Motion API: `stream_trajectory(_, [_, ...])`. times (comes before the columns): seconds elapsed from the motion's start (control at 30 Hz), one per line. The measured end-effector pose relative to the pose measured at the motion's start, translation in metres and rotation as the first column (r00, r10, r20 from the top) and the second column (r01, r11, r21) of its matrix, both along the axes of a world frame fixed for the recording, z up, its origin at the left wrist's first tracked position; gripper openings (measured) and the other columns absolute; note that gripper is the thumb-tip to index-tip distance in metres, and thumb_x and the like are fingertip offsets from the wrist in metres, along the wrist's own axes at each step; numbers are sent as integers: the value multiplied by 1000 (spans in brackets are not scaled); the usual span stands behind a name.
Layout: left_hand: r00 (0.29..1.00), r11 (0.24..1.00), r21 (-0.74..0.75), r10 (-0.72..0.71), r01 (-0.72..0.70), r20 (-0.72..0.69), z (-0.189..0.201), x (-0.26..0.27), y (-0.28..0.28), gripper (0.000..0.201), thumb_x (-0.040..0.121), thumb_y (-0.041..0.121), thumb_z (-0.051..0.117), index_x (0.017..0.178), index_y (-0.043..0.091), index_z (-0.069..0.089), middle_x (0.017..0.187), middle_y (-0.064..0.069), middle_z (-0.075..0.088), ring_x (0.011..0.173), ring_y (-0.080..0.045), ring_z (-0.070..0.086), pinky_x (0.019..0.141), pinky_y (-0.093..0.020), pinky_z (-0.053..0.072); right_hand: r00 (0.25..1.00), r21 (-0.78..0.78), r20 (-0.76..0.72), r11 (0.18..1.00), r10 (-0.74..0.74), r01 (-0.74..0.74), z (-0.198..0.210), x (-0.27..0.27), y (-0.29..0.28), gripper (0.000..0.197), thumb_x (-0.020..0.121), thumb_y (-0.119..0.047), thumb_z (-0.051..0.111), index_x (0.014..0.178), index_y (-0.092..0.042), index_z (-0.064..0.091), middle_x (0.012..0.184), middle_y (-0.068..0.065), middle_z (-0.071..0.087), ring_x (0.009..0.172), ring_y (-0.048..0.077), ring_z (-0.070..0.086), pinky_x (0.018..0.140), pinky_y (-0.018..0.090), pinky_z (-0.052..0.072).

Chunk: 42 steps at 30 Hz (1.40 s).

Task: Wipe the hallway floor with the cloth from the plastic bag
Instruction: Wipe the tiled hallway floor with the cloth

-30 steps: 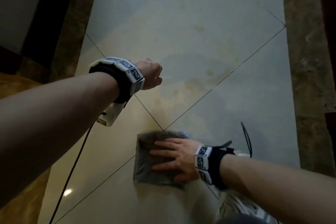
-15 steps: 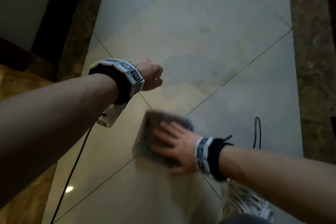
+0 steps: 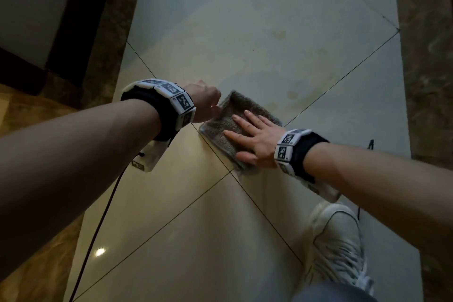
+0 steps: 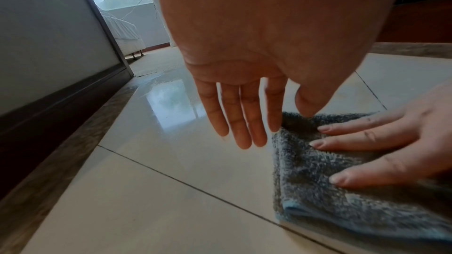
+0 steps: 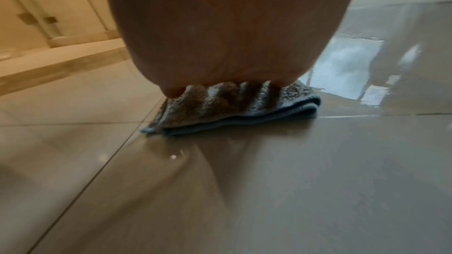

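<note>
Since 1 s ago, cloth (image 3: pixel 239 127) had slid fwd and to the left across the floor (image 3: pixel 245 32), from near the person's body up to just beside the left hand (image 3: pixel 204 99); right hand (image 3: pixel 255 138) went with it. Left hand had barely shifted.

Right hand lay flat on the cloth, fingers (image 4: pixel 342 143) straight and spread, pressing it down onto the tiles, not curled round it. From the right wrist view the palm heel bunched the cloth (image 5: pixel 232 107) into small ridges; it was folded in layers, grey pile on top w/ a blue edge underneath.

Left hand (image 4: pixel 244 65) hung over the floor, fingers straight and loose, holding nothing. Its thumb tip sat right at the cloth's far edge; couldn't tell if it touched.

Cloth (image 4: pixel 354 190) lay over a dark joint line where pale glossy tiles met. Floor (image 4: pixel 171 161) shone w/ window reflections. Dark skirting board (image 4: pixel 53 107) ran along the left wall. White shoe (image 3: pixel 338 247) stood on the floor near the right forearm. Dark cable (image 3: pixel 98 228) hung from the left wrist unit. Both wrists wore marker bands.
</note>
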<state>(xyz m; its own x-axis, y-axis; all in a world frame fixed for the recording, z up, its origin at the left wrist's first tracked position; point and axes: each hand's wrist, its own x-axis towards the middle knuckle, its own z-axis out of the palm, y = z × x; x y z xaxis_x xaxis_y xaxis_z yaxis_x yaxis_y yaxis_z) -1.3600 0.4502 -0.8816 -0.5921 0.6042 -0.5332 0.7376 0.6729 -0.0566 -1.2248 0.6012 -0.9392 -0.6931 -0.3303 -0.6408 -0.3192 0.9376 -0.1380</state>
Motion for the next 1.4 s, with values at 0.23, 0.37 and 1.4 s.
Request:
stream_trajectory(0.23, [1000, 999, -31, 10, -10, 4, -3, 0, -2, 32, 96, 45, 47, 115, 24, 62, 108, -9, 63, 97, -31, 62, 70, -29, 39, 965, -117, -30, 958, 259, -261, -4, 96, -52, 96, 84, -76, 41, 157, -28, 2, 159, 16, -16, 144, 43, -20, 113, 62, -14])
stream_trajectory(0.37, [999, 999, -38, 0, 2, 52, -8, 3, 6, 33, 96, 43, 47, 115, 21, 62, 109, -10, 63, 98, -32, 61, 78, -33, 49, 944, -176, -24, 928, 330, -329, -11, 94, -27, 74, 92, -64, 40, 156, -38, 12, 165, 4, 2, 150, 33, -6, 120, 55, -3])
stream_trajectory(1.4, [988, 1000, -13, -20, 22, 150, -26, 17, 45, 33, 100, 41, 45, 118, 20, 61, 115, -10, 63, 101, -28, 60, 72, -28, 41, 872, 22, -33, 872, -489, 489, -10, 38, 123, 72, 94, -69, 24, 151, -46, -13, 161, 1, -25, 147, 27, -24, 121, 45, -8])
